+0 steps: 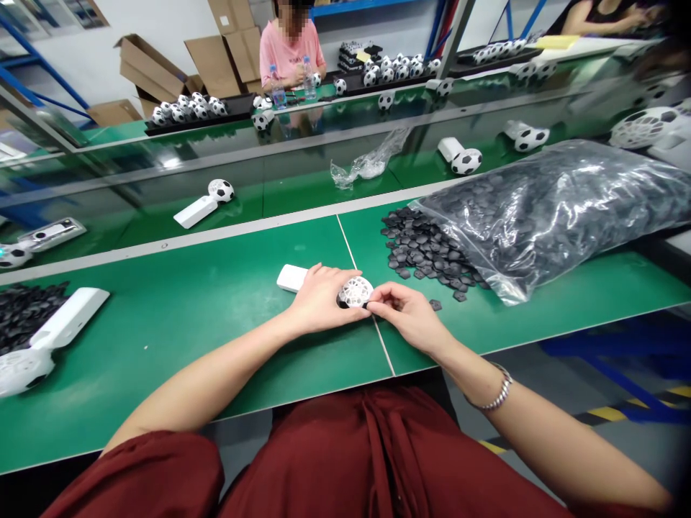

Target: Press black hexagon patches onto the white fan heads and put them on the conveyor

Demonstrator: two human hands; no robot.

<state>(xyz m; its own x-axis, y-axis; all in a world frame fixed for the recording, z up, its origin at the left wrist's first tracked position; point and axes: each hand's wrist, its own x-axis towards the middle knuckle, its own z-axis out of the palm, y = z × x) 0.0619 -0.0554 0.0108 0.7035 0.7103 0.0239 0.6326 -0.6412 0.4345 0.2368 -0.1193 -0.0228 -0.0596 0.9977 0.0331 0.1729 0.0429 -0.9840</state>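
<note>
A white hand-held fan (294, 278) with a football-shaped head (356, 291) lies on the green bench (188, 316) in front of me. My left hand (318, 298) covers and grips its handle and the left side of the head. My right hand (402, 313) pinches a small black piece against the head's right edge. Just to the right lies a heap of loose black pentagon pieces (424, 248), spilling from a big clear plastic bag (551, 208). One stray piece (435, 305) rests by my right hand.
Another white fan (51, 331) and a pile of black pieces (24, 309) lie at the left. Finished football fans (208, 201) ride the belt behind, beside an empty plastic bag (367, 164). Trays of football heads (188, 109) and a seated person in pink (291, 50) are opposite.
</note>
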